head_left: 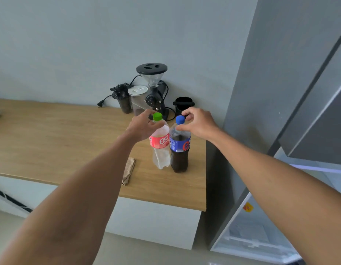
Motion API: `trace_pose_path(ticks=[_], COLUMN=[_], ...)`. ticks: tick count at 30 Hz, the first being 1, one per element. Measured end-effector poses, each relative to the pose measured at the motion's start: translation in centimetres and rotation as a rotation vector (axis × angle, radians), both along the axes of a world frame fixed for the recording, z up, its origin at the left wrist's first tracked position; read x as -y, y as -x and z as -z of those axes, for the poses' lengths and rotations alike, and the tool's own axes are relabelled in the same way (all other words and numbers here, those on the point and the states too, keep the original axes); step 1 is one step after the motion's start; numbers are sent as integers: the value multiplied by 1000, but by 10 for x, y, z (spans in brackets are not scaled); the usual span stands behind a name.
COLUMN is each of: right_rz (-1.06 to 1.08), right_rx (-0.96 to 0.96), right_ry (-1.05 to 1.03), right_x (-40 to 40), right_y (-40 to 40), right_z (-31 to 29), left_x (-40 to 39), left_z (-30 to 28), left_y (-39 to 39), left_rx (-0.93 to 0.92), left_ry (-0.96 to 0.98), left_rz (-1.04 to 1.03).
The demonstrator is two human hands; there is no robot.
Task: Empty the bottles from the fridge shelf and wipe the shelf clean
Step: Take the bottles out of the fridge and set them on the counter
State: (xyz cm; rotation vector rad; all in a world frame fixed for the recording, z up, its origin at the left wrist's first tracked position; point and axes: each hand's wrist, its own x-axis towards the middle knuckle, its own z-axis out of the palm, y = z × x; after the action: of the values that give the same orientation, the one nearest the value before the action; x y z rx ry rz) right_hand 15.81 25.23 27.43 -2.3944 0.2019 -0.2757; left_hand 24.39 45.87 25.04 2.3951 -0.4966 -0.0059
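Two bottles stand side by side on the wooden counter. The clear bottle has a green cap and a red label. The dark cola bottle has a blue cap and a blue label. My left hand wraps the clear bottle's neck just under the cap. Thumb and fingers of my right hand pinch the cola bottle's neck at the cap. Both bottles rest upright on the counter. The fridge stands to the right with its lower door open; the shelf itself is out of sight.
A folded brown cloth lies on the counter just left of the bottles. Behind them, against the wall, stand a coffee grinder, a dark jar and a black tub. The counter's right edge ends beside the fridge.
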Motion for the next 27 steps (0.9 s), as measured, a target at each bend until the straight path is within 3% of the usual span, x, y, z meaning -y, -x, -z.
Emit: trace_pose_path(ticks=[10,19,27], right_rz=[-15,189,429], right_rx=[-127,-148,-7], right_ry=[-30,-76,-118], right_x=[17,86,200], right_y=[144,298,326], right_z=[32,83,133], left_x=[14,122,235], left_z=[9,78,134], left_y=[124,260,303], left_rx=[15,-222,-333], left_ry=[209,110,152], left_rz=[7,291,290])
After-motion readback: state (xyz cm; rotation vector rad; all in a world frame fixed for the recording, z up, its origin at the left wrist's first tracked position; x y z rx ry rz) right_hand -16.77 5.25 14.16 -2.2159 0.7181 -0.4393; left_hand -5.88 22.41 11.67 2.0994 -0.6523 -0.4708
